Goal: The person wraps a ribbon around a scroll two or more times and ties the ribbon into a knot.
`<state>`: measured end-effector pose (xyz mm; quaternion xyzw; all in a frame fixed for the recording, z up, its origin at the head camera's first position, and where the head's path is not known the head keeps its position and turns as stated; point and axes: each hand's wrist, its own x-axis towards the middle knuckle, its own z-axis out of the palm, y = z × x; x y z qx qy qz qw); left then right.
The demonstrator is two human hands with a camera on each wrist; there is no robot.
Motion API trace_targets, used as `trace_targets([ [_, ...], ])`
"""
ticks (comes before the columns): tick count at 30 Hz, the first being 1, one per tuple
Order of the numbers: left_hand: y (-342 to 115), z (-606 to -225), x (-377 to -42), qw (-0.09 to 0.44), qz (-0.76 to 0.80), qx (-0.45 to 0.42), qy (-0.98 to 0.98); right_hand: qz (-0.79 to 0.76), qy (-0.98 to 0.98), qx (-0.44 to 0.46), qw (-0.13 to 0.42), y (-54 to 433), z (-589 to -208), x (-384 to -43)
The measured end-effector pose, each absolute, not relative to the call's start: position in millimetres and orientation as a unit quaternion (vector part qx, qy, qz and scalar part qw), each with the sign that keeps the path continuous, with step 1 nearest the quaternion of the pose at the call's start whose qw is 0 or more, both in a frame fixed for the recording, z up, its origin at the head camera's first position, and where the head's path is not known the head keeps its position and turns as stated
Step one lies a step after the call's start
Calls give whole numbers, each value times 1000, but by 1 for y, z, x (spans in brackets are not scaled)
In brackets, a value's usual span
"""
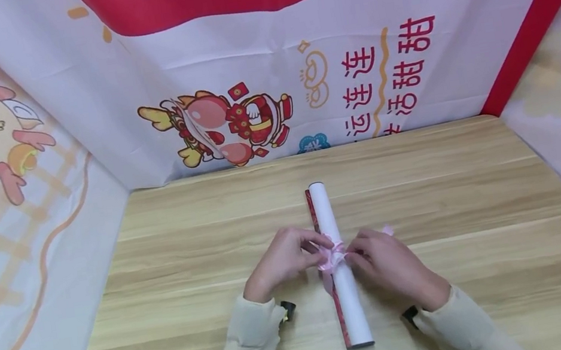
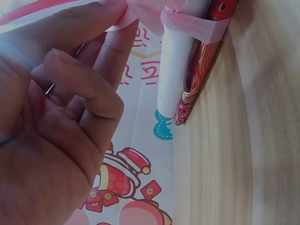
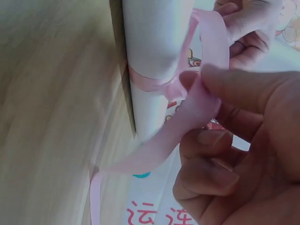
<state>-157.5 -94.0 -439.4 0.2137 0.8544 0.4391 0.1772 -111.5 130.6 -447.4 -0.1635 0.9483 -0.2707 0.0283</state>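
Note:
A white roll, like a rolled-up sheet, lies lengthwise on the table with a narrow red patterned strip along its left side. Round its middle runs a pink ribbon, looped on top. My left hand, left of the roll, pinches a loop of the ribbon between thumb and fingers. From the right side, my right hand pinches another part of the ribbon between thumb and forefinger, its other fingers curled. One ribbon tail trails past the right hand onto the table. The left hand's fingertips partly cover the loop.
The wood-grain table spreads around the roll. Behind it hangs a printed cloth with red lettering and cartoon figures, and another patterned cloth stands on the left. Small black devices sit at both sleeve cuffs.

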Motion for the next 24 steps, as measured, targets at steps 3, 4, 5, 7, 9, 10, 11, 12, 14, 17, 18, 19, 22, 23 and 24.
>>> trace_targets([
  [3,-95,-439,-157,179,446,209,851,-278,949,-147,33,124,-448,-117],
  [4,-95,-439,-157,182,449,205,851,-281,948,-144,32,122,-448,-119],
  [5,-95,-439,-157,185,452,200,850,-285,947,-142,32,120,-447,-121],
  [7,-96,-439,-157,188,456,196,847,-290,947,-136,32,117,-448,-126],
  [9,-96,-439,-157,190,458,195,846,-291,947,-128,41,114,-448,-129],
  [10,-96,-439,-157,189,458,195,846,-289,948,-125,45,113,-448,-131],
  [11,-97,-439,-157,188,459,196,846,-286,949,-122,49,112,-448,-132],
  [12,-97,-439,-157,187,459,196,846,-282,951,-120,50,111,-449,-133],
  [14,-97,-439,-157,187,458,195,847,-273,953,-118,48,110,-449,-136],
  [17,-98,-439,-157,185,454,194,850,-268,955,-124,32,107,-450,-138],
  [18,-98,-439,-157,184,452,194,851,-267,955,-125,26,106,-451,-138],
  [19,-98,-438,-156,184,451,194,852,-268,955,-127,22,106,-451,-138],
  [22,-99,-437,-156,181,447,196,853,-275,952,-130,12,104,-452,-138],
  [23,-99,-436,-156,181,448,197,853,-280,951,-131,11,103,-452,-138],
  [24,-99,-436,-156,180,448,199,853,-287,949,-133,9,103,-453,-138],
])
